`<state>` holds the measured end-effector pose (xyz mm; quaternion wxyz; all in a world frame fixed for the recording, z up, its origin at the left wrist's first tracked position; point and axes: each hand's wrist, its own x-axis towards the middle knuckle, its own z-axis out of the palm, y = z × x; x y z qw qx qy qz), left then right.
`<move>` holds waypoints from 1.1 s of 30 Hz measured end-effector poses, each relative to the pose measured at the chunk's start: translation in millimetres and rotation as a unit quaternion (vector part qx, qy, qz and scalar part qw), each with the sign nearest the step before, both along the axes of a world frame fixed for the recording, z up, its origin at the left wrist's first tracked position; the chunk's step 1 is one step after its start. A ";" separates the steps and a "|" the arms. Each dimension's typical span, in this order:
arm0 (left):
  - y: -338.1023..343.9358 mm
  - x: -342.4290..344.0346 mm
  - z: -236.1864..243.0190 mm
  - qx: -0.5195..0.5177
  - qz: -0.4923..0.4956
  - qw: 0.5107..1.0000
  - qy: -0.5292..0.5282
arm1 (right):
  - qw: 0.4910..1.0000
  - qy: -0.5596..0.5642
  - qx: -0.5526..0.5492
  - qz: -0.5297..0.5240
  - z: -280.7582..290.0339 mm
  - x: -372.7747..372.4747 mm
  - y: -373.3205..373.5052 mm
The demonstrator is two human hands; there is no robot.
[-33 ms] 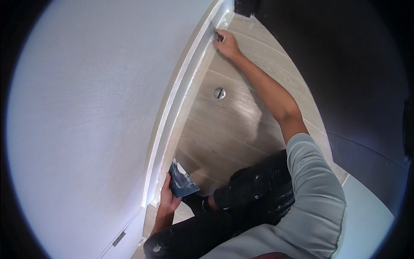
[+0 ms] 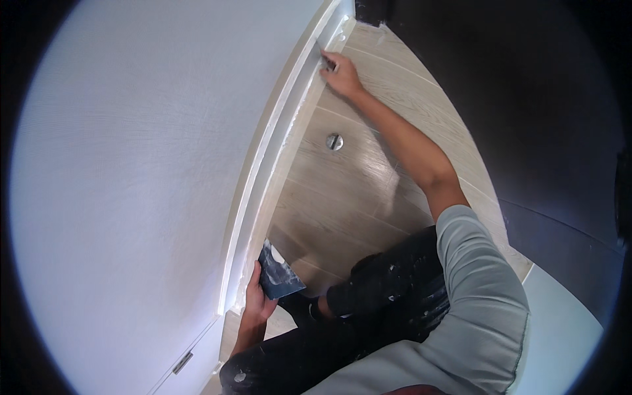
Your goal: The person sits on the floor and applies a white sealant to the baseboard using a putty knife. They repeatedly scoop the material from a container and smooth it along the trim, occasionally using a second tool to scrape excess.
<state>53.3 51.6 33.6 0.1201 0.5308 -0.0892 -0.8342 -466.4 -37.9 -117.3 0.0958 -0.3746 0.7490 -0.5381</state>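
My right hand (image 2: 342,77) reaches far forward, its fingers closed on a putty knife (image 2: 327,61) that is mostly hidden by them. The thin blade meets the white skirting strip (image 2: 280,128) along the foot of the wall. Close to my body on the left, my left hand (image 2: 255,297) grips a dark, flat putty board (image 2: 280,276) by its edge. White paste (image 2: 276,255) lies on the board in a lump and in smears. Uneven white filler runs along the skirting's lower edge.
A round metal drain cover (image 2: 334,141) is set in the wood-look floor (image 2: 329,191). The pale panel (image 2: 145,145) rises on the left, and a dark panel (image 2: 526,118) bounds the right. My bent leg (image 2: 395,276) in black trousers is near the board.
My right hand has slid a little nearer to me along the skirting with the putty knife. My left hand and the board have barely moved.
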 end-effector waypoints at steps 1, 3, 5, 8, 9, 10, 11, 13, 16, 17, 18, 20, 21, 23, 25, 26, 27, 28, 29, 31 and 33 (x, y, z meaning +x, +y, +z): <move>-0.2 -3.4 0.7 -0.007 -0.007 1.000 0.009 | 1.000 0.006 -0.001 -0.005 -2.4 7.4 5.2; 1.1 -10.9 3.8 -0.005 -0.013 1.000 -0.003 | 1.000 0.017 -0.003 -0.014 -8.5 24.4 14.7; 0.6 -14.2 7.7 -0.010 -0.021 1.000 0.004 | 1.000 0.010 0.016 -0.002 -2.6 45.1 21.4; 2.9 -17.0 19.2 -0.038 -0.021 0.999 0.033 | 0.998 -0.002 0.034 0.048 28.7 71.7 31.9; 2.2 -24.2 25.8 -0.048 -0.015 0.998 0.033 | 0.996 -0.023 0.055 0.071 37.8 72.1 41.2; 4.9 -30.0 33.7 -0.063 -0.001 0.997 0.034 | 0.991 -0.041 0.071 0.103 50.3 75.9 48.4; 10.8 -37.0 47.4 -0.102 0.019 0.994 0.045 | 0.988 -0.081 0.055 0.123 70.2 90.3 59.3; 13.1 -33.5 59.8 -0.119 0.034 0.986 0.113 | 0.977 -0.133 0.016 0.165 110.8 122.8 97.8; 18.6 -34.0 58.5 -0.107 0.040 0.970 0.216 | 0.966 -0.070 -0.084 0.236 181.3 186.1 164.5; 19.0 -37.0 67.2 -0.096 0.042 0.972 0.211 | 0.952 0.007 -0.113 0.284 208.4 209.7 180.9; 22.4 -42.6 76.5 -0.086 0.041 0.974 0.204 | 0.930 0.079 -0.142 0.330 232.3 230.2 196.4; 30.3 -47.1 98.2 -0.067 0.028 0.969 0.238 | 0.872 0.175 -0.185 0.418 270.7 271.6 223.7; 33.3 -49.2 114.7 -0.065 0.016 0.967 0.245 | 0.837 0.216 -0.217 0.453 286.5 281.3 231.9; 39.3 -46.8 130.2 -0.075 -0.004 0.956 0.283 | 0.798 0.288 -0.255 0.465 305.3 289.6 241.6; 46.6 -45.5 142.8 -0.110 -0.016 0.955 0.274 | 0.787 0.311 -0.236 0.477 315.5 292.6 256.2; 53.8 -45.8 152.1 -0.141 -0.008 0.958 0.251 | 0.797 0.319 -0.221 0.463 318.0 288.0 258.6; 64.0 -51.9 165.7 -0.170 -0.003 0.958 0.232 | 0.807 0.330 -0.202 0.446 317.4 278.1 258.3; 73.2 -56.7 175.0 -0.197 0.004 0.957 0.212 | 0.817 0.337 -0.182 0.431 315.8 267.7 257.5; 78.7 -60.4 179.3 -0.206 0.013 0.957 0.206 | 0.836 0.307 -0.161 0.425 314.8 257.4 256.6; 78.5 -52.3 173.3 -0.233 0.010 0.952 0.197 | 0.873 0.304 -0.107 0.366 310.5 243.1 252.8; 78.6 -51.5 175.8 -0.277 0.033 0.937 0.210 | 0.900 0.304 -0.030 0.312 314.5 232.8 258.9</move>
